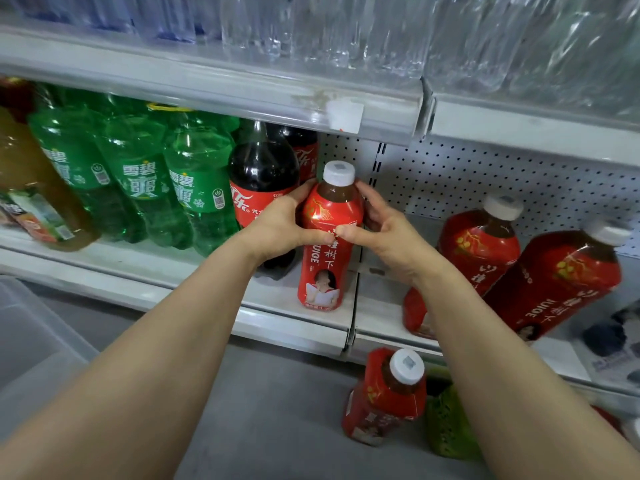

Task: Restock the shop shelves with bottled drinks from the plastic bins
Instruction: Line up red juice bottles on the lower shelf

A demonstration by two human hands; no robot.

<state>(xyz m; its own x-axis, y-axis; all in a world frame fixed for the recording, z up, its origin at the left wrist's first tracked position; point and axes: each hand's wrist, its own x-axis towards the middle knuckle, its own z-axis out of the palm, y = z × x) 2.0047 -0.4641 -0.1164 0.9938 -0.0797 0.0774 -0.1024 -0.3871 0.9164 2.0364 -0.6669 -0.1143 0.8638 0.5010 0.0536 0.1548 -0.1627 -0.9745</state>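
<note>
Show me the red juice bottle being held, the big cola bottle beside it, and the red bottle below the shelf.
held red juice bottle [323,268], head view, red label.
cola bottle [259,164], head view, dark shoulder.
red bottle below the shelf [384,403], head view, red label.

Retail shop aisle: white metal shelving [104,271] with perforated white back panel [485,174] and clear plastic price-label rail [207,84], stocked with rows of identical green plastic soda bottles [138,174] and red-wrapped juice bottles [481,244]
</note>
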